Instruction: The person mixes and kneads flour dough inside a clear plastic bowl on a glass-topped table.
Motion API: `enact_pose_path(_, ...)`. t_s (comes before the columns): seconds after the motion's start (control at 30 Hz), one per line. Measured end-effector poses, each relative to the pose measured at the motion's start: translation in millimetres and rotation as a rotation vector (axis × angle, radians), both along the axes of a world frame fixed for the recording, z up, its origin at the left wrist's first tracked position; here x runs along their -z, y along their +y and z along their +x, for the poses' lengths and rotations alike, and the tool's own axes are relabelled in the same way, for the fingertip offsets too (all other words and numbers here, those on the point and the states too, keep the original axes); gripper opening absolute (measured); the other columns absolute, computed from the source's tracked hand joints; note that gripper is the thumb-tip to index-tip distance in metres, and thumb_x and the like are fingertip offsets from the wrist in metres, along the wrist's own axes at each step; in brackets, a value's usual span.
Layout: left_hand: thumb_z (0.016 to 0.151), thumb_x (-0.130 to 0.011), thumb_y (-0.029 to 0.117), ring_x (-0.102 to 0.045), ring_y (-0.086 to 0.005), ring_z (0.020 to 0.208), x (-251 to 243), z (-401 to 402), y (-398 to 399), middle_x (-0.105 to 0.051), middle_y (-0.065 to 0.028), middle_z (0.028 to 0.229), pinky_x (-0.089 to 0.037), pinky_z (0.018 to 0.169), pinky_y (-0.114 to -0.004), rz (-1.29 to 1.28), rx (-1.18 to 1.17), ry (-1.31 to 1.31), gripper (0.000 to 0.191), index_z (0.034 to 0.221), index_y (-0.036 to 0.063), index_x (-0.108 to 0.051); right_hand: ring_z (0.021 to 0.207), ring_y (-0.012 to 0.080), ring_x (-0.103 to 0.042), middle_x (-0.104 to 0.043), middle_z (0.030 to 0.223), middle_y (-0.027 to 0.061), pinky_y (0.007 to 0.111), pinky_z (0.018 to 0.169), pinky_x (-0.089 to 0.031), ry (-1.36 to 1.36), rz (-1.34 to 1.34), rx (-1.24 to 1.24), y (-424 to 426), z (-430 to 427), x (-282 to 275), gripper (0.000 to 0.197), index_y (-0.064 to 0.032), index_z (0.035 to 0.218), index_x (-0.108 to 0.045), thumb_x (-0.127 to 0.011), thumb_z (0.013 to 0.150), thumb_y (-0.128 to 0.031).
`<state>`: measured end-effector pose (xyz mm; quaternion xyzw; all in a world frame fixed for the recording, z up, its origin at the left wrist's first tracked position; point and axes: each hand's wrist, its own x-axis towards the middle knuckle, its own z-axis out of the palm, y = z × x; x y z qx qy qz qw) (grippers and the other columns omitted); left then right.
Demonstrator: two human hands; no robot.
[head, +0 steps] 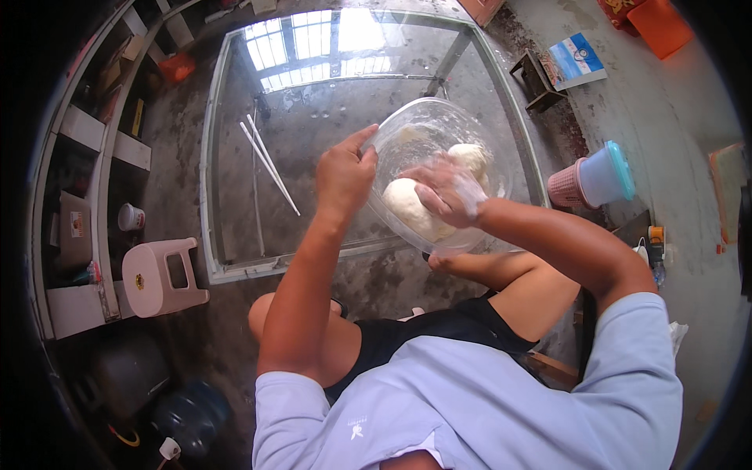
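A translucent plastic basin (pixel 405 126) is tilted over the near right part of a glass-topped table (pixel 317 158). My left hand (pixel 348 170) grips its left rim, thumb and forefinger at the edge. Inside the basin, my right hand (pixel 449 188) lies on pale dough (pixel 405 202), its fingers blurred by motion and whitened with flour or dough. A second lump of dough (pixel 470 157) shows beyond that hand; whether the two lumps join is hidden under it. Smears of flour coat the basin's inner wall. Left of the basin, two white chopsticks (pixel 267 161) rest on the glass.
A pink plastic stool (pixel 155 279) stands left of the table beside shelves (pixel 106 147). To the right are a small dark stool (pixel 534 79), a pink basket (pixel 567 182) and a blue-lidded container (pixel 608 170). A large water bottle (pixel 194 417) lies at lower left.
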<state>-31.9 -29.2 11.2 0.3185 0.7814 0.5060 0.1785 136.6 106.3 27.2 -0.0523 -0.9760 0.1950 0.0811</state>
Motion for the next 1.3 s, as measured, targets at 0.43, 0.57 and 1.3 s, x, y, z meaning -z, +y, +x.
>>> enact_pose_path(0.43,0.086,-0.063,0.017,-0.065,-0.024,0.062,-1.3,10.5,-1.5,-0.067,-0.0164,0.073,-0.051,0.067,-0.035,0.044,0.025,-0.077,0.037,0.122,0.0153,-0.069,0.068,0.0342,-0.066,-0.066,0.069,0.0127,0.047,0.071,-0.051,0.135,0.055,0.316,20.0,-66.7,54.5,0.031,-0.0119,0.073,-0.066,-0.05,0.09,-0.032)
enact_pose_path(0.57,0.086,-0.062,0.019,-0.065,-0.0242,0.062,12.7,-2.8,-9.7,-0.067,-0.016,0.072,-0.051,0.066,-0.036,0.06,-0.041,-0.041,0.037,0.122,0.0167,-0.07,0.076,0.0353,-0.069,-0.07,0.081,0.0183,0.046,0.075,-0.054,0.003,0.091,0.29,21.1,-94.3,58.1,0.036,-0.0135,0.083,-0.075,-0.049,0.091,-0.038)
enact_pose_path(1.3,0.085,-0.063,0.017,-0.068,-0.0339,0.076,1.4,10.2,-6.6,-0.07,-0.0186,0.086,-0.053,0.072,-0.041,0.019,-0.053,-0.068,0.036,0.121,0.0161,-0.069,0.1,0.0345,-0.063,-0.07,0.098,0.0157,0.049,0.1,-0.036,-0.259,-0.057,0.078,-6.6,-5.3,5.1,0.038,-0.0113,0.12,-0.064,-0.045,0.091,-0.027)
